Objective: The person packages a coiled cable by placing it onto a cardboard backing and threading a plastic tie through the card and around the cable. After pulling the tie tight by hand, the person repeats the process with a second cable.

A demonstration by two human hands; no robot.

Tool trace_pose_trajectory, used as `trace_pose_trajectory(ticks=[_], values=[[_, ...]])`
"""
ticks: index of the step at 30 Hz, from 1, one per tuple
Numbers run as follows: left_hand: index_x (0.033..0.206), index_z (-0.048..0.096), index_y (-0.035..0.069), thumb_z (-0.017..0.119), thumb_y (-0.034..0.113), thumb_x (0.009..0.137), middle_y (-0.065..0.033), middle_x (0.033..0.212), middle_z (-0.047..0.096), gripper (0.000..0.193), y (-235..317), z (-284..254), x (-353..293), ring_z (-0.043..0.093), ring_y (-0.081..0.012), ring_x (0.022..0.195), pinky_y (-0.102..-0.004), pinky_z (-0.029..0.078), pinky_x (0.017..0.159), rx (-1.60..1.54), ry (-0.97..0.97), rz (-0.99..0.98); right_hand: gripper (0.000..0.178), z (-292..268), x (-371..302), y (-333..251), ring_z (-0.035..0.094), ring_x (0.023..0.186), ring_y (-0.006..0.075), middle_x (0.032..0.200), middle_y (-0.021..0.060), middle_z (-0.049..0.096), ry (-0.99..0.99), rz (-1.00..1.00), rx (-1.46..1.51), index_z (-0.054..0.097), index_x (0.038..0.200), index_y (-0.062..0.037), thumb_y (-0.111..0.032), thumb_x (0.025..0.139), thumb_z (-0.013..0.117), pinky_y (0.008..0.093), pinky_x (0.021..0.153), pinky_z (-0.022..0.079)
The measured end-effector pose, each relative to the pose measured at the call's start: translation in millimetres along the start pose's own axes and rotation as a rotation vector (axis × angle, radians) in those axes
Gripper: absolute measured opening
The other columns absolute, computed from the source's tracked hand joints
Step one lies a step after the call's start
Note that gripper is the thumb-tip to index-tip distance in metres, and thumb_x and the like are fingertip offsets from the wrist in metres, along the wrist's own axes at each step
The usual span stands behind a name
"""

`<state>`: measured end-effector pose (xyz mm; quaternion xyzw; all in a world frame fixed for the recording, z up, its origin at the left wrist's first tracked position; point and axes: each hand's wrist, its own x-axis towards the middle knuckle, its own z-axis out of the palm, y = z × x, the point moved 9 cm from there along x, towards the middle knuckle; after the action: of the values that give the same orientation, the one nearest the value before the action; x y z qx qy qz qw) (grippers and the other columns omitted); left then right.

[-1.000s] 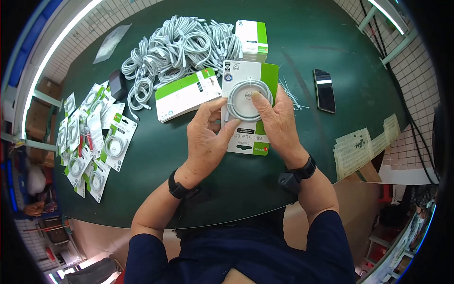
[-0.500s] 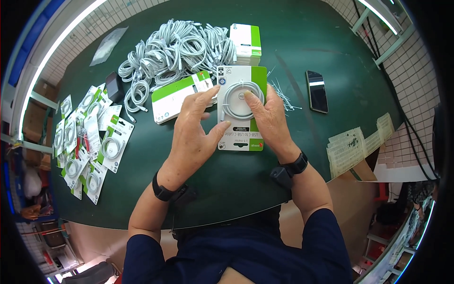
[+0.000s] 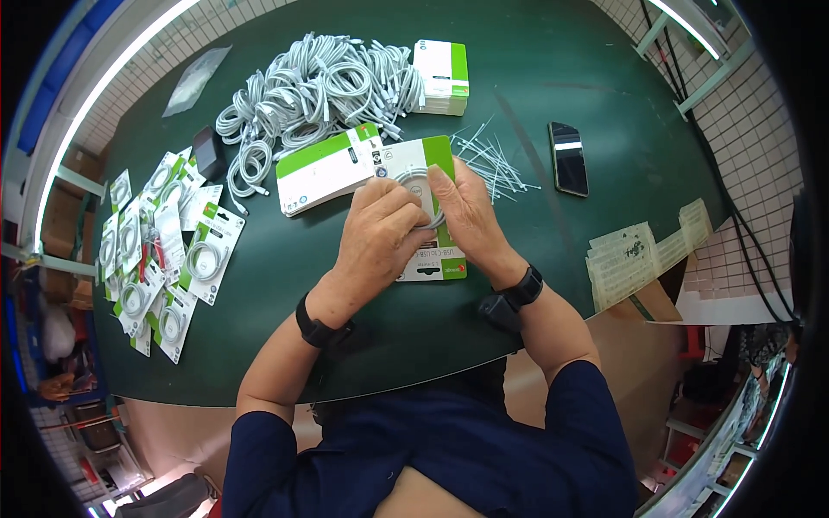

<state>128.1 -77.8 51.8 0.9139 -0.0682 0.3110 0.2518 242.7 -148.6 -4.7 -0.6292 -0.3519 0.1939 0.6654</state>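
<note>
Left hand (image 3: 380, 226) has moved since half a second ago: it was spread beside the left edge of the packaging card (image 3: 439, 157) and is now laid over the card, knuckles up, above the left part of the cable coil (image 3: 439, 216). Left-hand fingers are curled inward and lie close together; the index finger and the thumb converge at the lower part of the coil. Fingertip contact is partly hidden by the hand itself, so whether they pinch the coil or only press on it cannot be told. Right hand (image 3: 477, 220) clamps the card at its right edge: the thumb lies flat on the front face at the right side of the coil, and the other fingers are pressed together along the edge, their tips hidden behind the card. Held between both sets of fingers, the white and green card carries the pale coil on its face. Directly beyond the left-hand fingers, toward the left, is a stack of flat cards (image 3: 324, 180); beyond the stack is a heap of bundled cables (image 3: 328, 82). Forward of the right-hand fingers stands a second card stack (image 3: 440, 69). Just right of the right-hand fingers lie loose white ties (image 3: 496, 168); farther right lies a phone (image 3: 568, 160). Well left of the left-hand fingers is a pile of cards with coils attached (image 3: 205, 259), with a red-handled tool (image 3: 158, 252) among them.
</note>
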Motion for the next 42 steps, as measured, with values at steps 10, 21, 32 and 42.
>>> trace_pose_trajectory(ticks=[10, 21, 32, 42], values=[[0.088, 0.077, 0.01, 0.089, 0.016, 0.073, 0.0008, 0.091, 0.066, 0.021, 0.0, -5.3, 4.6, 0.061, -0.0232, 0.095, -0.0391, 0.046, 0.085, -0.071, -0.058, 0.099, 0.041, -7.0, 1.9, -0.4, 0.065, 0.096, 0.0086, 0.109, 0.0074, 0.072, 0.017, -0.01, -0.093, 0.063, 0.126, 0.0022, -0.036, 0.113, 0.058, 0.0284, 0.083, 0.056], [0.091, 0.08, 0.009, 0.089, 0.012, 0.073, 0.0011, 0.091, 0.07, 0.021, 1.4, -4.9, -0.2, 0.062, -0.024, 0.093, -0.0397, 0.048, 0.087, 0.002, -0.091, 0.042, 0.038, 0.5, 4.1, 5.3, 0.066, 0.096, 0.0074, 0.113, 0.0059, 0.073, -0.024, 0.054, 0.109, 0.063, 0.13, 0.0018, -0.031, 0.11, 0.063, 0.0261, 0.083, 0.056], [0.124, 0.07, 0.006, 0.08, 0.013, 0.092, -0.0035, 0.092, 0.067, 0.034, -48.6, -35.4, -18.5, 0.065, -0.0165, 0.095, -0.0318, 0.055, 0.084, -0.519, 0.34, -0.462, 0.041, -10.2, 5.2, -11.7, 0.066, 0.099, 0.007, 0.116, 0.0062, 0.072, 0.001, 0.02, 0.214, 0.061, 0.131, 0.0015, -0.036, 0.114, 0.056, 0.025, 0.085, 0.056], [0.134, 0.064, -0.004, 0.066, 0.017, 0.106, -0.0108, 0.12, 0.074, 0.035, -56.7, 15.9, -36.8, 0.07, -0.0122, 0.104, -0.0306, 0.058, 0.092, -1.069, 0.058, -0.725, 0.043, -12.3, 3.0, -10.3, 0.065, 0.093, 0.0064, 0.112, 0.0051, 0.073, -0.129, 0.007, 0.218, 0.063, 0.13, 0.002, -0.037, 0.113, 0.056, 0.0236, 0.081, 0.053]])
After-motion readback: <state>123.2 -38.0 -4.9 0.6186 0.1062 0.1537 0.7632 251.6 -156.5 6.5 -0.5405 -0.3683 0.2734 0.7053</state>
